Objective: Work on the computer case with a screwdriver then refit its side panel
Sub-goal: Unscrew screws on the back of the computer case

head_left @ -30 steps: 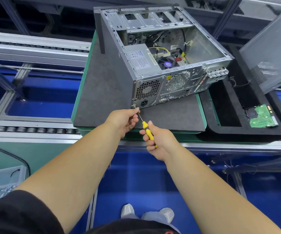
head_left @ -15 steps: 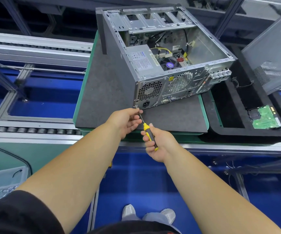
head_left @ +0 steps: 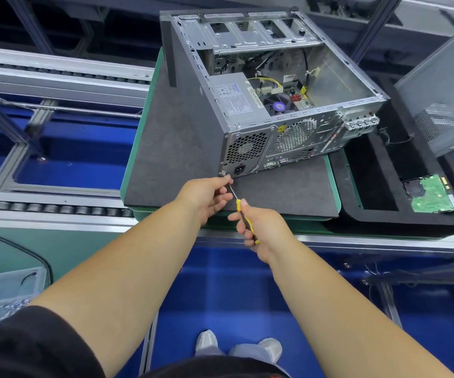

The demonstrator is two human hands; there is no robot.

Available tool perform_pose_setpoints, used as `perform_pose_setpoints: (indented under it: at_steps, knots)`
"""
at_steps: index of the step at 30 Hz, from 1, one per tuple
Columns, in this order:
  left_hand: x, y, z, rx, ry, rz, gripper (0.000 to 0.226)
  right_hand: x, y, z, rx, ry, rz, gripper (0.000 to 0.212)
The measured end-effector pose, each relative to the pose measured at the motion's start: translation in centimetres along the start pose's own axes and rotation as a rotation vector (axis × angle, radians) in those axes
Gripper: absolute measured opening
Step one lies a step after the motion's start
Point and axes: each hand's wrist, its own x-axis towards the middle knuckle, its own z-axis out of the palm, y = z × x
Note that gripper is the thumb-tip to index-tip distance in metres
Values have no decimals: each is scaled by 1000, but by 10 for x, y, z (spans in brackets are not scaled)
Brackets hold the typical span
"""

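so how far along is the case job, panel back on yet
Not yet. The computer case is open on top, insides showing. In hand: the right hand drives the screwdriver at the rear lower corner, the left hand pinching its shaft. Left: refitting the side panel, leaning at right.

Factory assembly line: roller conveyor [head_left: 57, 208], aluminium framing [head_left: 57, 77].

The open grey computer case [head_left: 250, 85] is bare, dull sheet metal, perforated at its near end. It stands on a matt, rough dark-grey foam mat [head_left: 166, 148]. The yellow screwdriver handle [head_left: 243, 216] looks like smooth plastic.
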Motion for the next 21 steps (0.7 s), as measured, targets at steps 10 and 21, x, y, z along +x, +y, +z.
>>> perform_pose_setpoints:
  at_steps: [10, 21]
  knots:
    - [0, -1, 2, 4, 19, 10, 15, 5, -3, -8, -93, 146, -72, 30]
    - [0, -1, -2, 12, -10, 13, 13, 4, -3, -10, 174, -33, 74, 40]
